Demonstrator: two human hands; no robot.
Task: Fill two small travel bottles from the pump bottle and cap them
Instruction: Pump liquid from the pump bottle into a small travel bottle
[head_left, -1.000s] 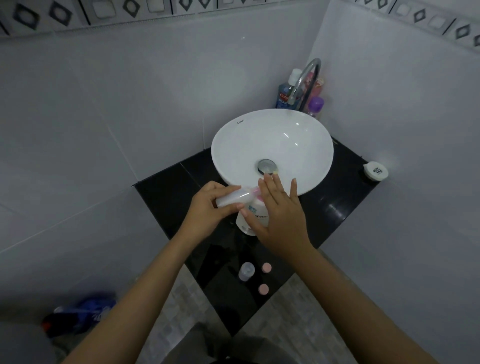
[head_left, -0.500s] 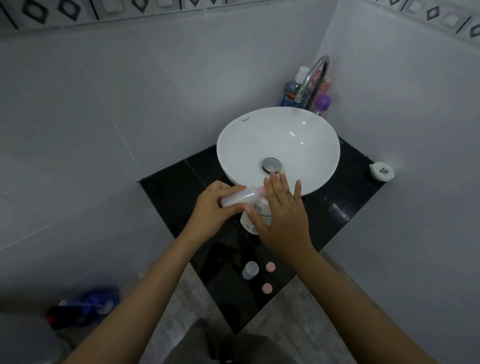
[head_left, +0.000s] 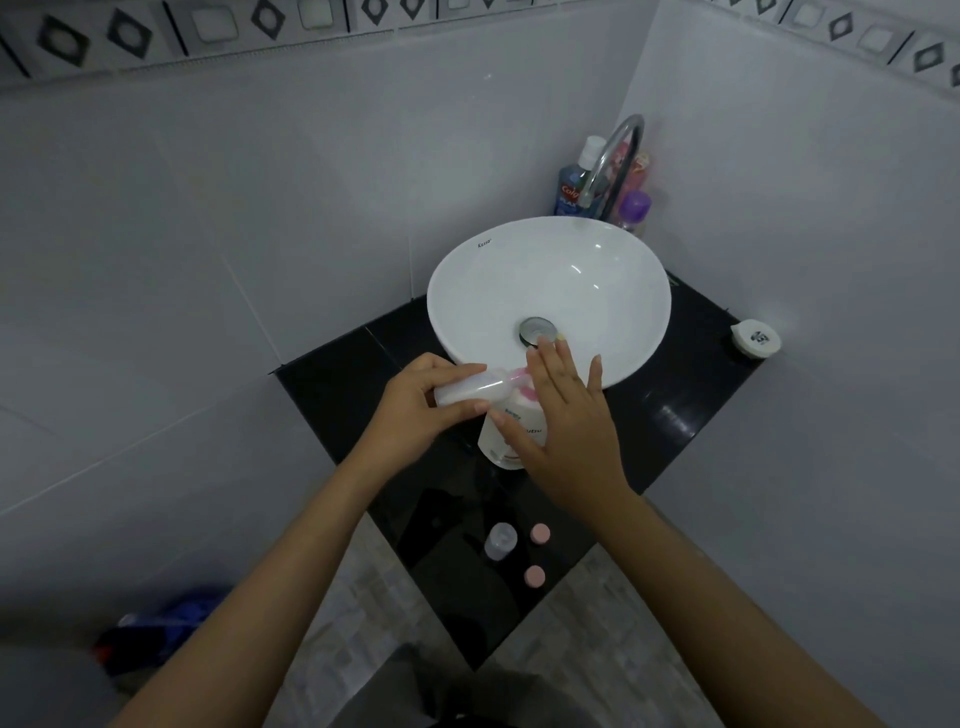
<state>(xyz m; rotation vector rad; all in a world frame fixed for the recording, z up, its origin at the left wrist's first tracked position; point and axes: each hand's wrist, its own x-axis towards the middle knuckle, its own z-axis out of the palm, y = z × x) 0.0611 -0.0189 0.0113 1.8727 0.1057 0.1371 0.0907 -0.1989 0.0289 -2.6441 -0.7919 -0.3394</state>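
Pump bottle (head_left: 511, 431) stands on the black surface (head_left: 332, 384) just before the basin (head_left: 550, 291), under the right hand (head_left: 563, 415), whose straight fingers lie flat over its pink pump head. Left hand (head_left: 415, 405) grips a travel bottle (head_left: 470, 387) tilted on its side, its mouth at the pink spout. Compared with a second ago, both hands and bottles hold the same pose. Nearer the surface's front corner stand a second travel bottle (head_left: 500, 540) and two pink caps (head_left: 540, 532), apart from the hands, with bare surface to the right.
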